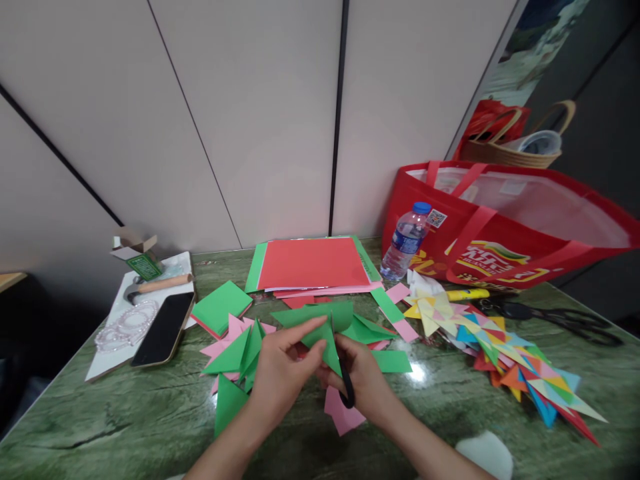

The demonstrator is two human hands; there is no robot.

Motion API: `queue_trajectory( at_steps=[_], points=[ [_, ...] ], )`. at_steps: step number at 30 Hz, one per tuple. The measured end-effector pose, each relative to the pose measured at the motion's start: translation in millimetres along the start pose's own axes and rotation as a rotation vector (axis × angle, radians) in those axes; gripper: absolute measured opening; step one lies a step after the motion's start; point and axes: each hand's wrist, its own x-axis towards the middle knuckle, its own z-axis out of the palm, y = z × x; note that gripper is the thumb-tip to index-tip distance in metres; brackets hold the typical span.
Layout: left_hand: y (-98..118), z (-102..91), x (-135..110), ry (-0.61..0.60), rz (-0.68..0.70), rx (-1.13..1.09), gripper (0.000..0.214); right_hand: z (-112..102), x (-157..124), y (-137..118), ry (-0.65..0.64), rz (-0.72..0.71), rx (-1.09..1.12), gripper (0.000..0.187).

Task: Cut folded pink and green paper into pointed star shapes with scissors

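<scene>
My left hand (280, 373) pinches a folded green paper (325, 327) by its edge above the green marble table (125, 420). My right hand (365, 380) grips small black-handled scissors (345, 383), whose blade runs up into that green paper. Beneath and around my hands lie green and pink folded triangles (240, 353) and pink scraps (345, 417).
A stack of red and green sheets (313, 263) lies behind, with green squares (220, 307) to its left. A phone (165, 329), a bead bracelet (125, 323) and a hammer (155, 285) sit at left. Right: a water bottle (406, 241), a red bag (510, 227), colourful folded stars (505, 353), large black scissors (560, 319).
</scene>
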Motion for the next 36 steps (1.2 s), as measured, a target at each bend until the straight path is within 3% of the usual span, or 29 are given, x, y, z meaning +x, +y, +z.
queue_trajectory(
  at_steps=[22, 36],
  points=[
    [-6.3, 0.8, -0.2, -0.027, -0.014, -0.006, 0.035, 4.1, -0.5, -3.7, 0.053, 0.208, 0.171, 0.038],
    [-0.9, 2.4, 0.9, -0.06, -0.012, 0.016, 0.034, -2.9, 2.4, 1.5, 0.014, 0.059, 0.062, 0.025]
  ],
)
